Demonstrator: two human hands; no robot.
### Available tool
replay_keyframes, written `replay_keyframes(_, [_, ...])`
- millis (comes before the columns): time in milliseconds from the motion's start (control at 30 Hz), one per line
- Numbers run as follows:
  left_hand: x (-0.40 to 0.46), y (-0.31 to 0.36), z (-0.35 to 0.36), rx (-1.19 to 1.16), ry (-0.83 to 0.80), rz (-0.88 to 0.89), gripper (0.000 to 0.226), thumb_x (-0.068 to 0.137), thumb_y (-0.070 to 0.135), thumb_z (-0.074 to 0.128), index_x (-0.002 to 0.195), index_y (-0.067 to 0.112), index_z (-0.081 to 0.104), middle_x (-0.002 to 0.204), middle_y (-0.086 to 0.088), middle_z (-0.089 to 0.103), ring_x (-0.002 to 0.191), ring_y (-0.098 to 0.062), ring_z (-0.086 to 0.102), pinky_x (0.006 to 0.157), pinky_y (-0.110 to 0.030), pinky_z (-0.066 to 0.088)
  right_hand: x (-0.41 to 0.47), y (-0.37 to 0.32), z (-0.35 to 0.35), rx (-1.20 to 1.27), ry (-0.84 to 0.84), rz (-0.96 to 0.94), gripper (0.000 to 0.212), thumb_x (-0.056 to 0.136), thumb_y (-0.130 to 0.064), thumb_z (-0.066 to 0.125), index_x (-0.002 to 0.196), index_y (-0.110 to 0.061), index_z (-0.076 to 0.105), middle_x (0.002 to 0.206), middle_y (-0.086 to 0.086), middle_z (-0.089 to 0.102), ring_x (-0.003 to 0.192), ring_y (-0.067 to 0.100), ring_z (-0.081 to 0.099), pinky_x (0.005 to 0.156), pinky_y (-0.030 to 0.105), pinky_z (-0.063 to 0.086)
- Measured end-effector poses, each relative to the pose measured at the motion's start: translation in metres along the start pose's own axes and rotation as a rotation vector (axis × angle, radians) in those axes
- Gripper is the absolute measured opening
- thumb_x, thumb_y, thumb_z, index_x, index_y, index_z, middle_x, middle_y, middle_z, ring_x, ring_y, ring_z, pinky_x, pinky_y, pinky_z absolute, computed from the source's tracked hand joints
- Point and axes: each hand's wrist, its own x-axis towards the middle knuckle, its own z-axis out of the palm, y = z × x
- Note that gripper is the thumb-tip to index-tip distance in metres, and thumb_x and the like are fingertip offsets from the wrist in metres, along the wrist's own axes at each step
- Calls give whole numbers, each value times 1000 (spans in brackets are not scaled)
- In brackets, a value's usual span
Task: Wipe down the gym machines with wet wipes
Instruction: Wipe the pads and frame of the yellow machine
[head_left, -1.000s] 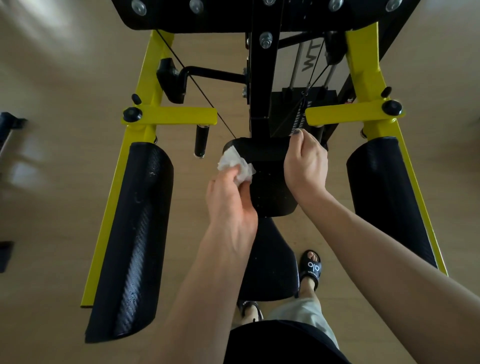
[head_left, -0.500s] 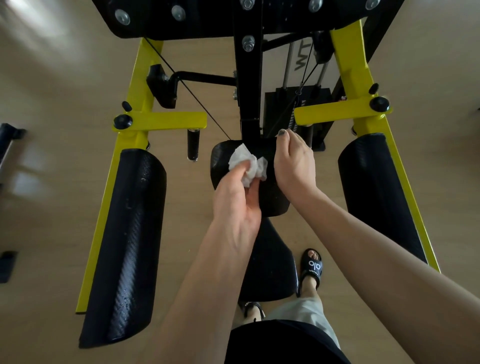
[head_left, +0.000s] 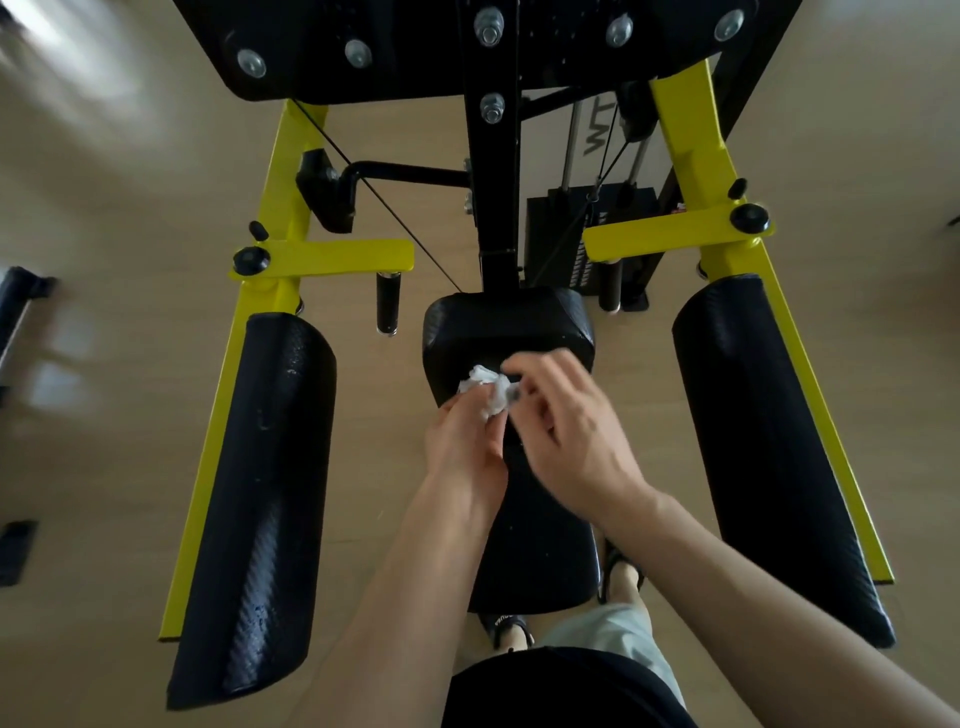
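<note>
The left hand (head_left: 464, 441) clutches a crumpled white wet wipe (head_left: 485, 391) just in front of the small black chest pad (head_left: 506, 332), and the right hand (head_left: 569, 426), blurred, pinches the wipe's right edge with curled fingers. Below the chest pad lies the black seat (head_left: 540, 561). Long black arm pads (head_left: 254, 499) on the yellow frame (head_left: 291, 171) flank the chest pad on both sides.

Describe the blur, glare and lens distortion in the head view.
Head view: motion blur smears the right hand and the wipe at the left hand; the floor at far left is streaked, with washed-out glare in the top left corner; wide-angle distortion splays the yellow frame and side pads outward; the machine's bolts stay fairly sharp.
</note>
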Motion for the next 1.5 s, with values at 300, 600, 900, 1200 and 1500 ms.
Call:
replay_keyframes(300, [-20, 15, 0, 249, -51, 35, 28, 94, 15, 62, 115, 0, 71, 109, -24, 72, 101, -35, 73, 93, -44, 56, -10, -19, 28, 270, 57, 411, 19, 104, -32, 52, 115, -40, 67, 111, -6, 48, 96, -6, 54, 78, 4, 44])
replay_keyframes(600, [-23, 29, -5, 944, -81, 539, 20, 102, 24, 51, 95, 25, 69, 90, 7, 72, 86, -4, 67, 77, -25, 54, -2, -6, 39, 216, 331, 369, 14, 97, -13, 66, 105, -18, 77, 99, -8, 66, 93, 1, 63, 75, 7, 46])
replay_keyframes(900, [12, 75, 11, 1433, 120, 1421, 19, 100, 32, 55, 99, 14, 59, 98, -4, 55, 89, -20, 52, 81, -37, 46, 4, 1, 22, 94, 587, 232, 13, 93, -8, 72, 105, -12, 76, 103, -4, 61, 83, 8, 62, 72, 12, 47])
replay_keyframes(1200, [48, 72, 22, 1307, -43, 1267, 30, 100, 34, 36, 76, 25, 52, 74, 8, 54, 69, -14, 52, 59, -26, 38, -18, 35, 45, 159, 519, 556, 9, 94, -12, 71, 96, -19, 76, 99, -10, 62, 86, 8, 63, 73, 17, 48])
replay_keyframes(1500, [45, 69, 22, 1305, 5, 1196, 34, 99, 28, 38, 85, 14, 65, 84, 2, 63, 78, -14, 55, 62, -31, 45, -11, 27, 41, 137, 592, 446, 9, 93, -9, 72, 94, -18, 76, 100, -9, 62, 85, 5, 62, 73, 16, 50])
